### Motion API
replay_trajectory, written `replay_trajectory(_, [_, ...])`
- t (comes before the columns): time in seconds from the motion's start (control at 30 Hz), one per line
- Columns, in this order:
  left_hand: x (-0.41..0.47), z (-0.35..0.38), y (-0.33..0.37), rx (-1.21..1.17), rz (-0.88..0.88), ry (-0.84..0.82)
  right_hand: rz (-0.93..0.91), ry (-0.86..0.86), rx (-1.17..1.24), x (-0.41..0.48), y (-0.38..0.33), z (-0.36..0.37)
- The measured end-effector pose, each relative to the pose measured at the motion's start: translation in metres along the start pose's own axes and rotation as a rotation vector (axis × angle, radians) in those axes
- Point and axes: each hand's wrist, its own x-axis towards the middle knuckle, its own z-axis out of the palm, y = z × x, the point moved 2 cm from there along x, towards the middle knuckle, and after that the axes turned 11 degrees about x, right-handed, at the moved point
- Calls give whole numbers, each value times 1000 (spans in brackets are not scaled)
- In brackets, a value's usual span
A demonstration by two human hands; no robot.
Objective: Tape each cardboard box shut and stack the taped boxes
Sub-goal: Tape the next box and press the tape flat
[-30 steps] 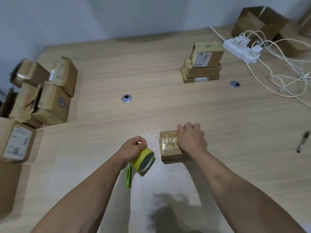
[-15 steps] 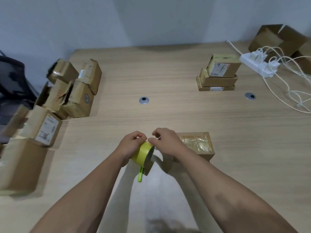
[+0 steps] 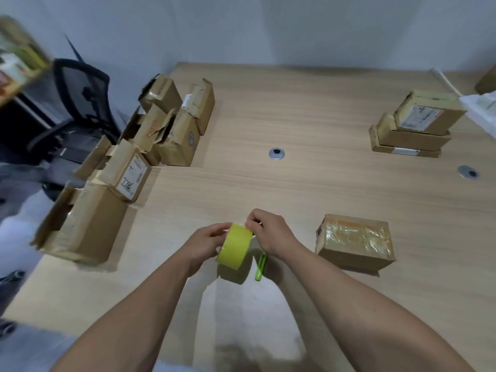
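While the fingers (image 3: 220, 230) of the left hand (image 3: 206, 242) curl round the side of a yellow-green roll of tape (image 3: 234, 247) and hold it just above the pale wooden desk (image 3: 295, 108), the right hand (image 3: 271, 234) pinches at the roll's upper rim with thumb and fingertips. It is most likely picking for the loose end, though the end itself is too small to make out. A slim green plastic tool (image 3: 260, 268) lies on the desk beneath the roll, near the front edge. Just to the right sits a small brown cardboard box (image 3: 354, 238) whose top is covered in glossy clear tape; it looks sealed but is not yet stacked. Toward the far right corner stands a stack of three closed cardboard boxes (image 3: 413, 124), so I judge three done and stacked and one sealed and waiting. Along the left edge a heap of brown cardboard boxes with raised or torn flaps (image 3: 150, 140) is left to tape, seemingly the larger share of the work. Their insides are hidden, so no contents show in any box.
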Motion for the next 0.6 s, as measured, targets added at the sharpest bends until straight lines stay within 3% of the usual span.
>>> replay_trajectory(0.27, [4, -5, -29, 115, -21, 43, 53, -54, -29, 26, 6, 22])
replay_trajectory(0.6, [5, -28, -87, 57, -475, -147, 189, -36, -18, 77, 17, 59])
